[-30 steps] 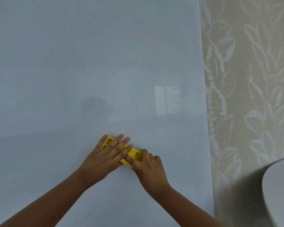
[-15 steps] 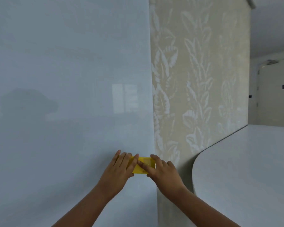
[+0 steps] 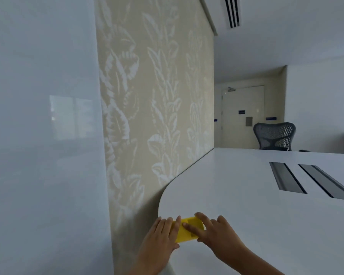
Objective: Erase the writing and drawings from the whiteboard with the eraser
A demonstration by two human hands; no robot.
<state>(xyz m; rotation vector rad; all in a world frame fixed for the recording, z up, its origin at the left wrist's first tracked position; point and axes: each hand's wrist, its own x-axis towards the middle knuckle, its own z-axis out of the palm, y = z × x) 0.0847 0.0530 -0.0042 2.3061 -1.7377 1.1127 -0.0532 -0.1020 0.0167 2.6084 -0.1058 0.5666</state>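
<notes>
over the table (image 3: 266,225) edge | left hand (image 3: 159,238), right hand (image 3: 218,234) | fingers pinching yellow eraser (image 3: 187,231)

Left hand (image 3: 160,237): bare, no ring or glove visible.
Right hand (image 3: 216,234): bare, no ring or glove visible.
Forearms: uncovered to the frame edge.
Nails: short.

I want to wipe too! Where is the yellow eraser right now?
In the head view, bottom middle: the yellow eraser is between the left hand and right hand, over the white table's near corner.
</notes>
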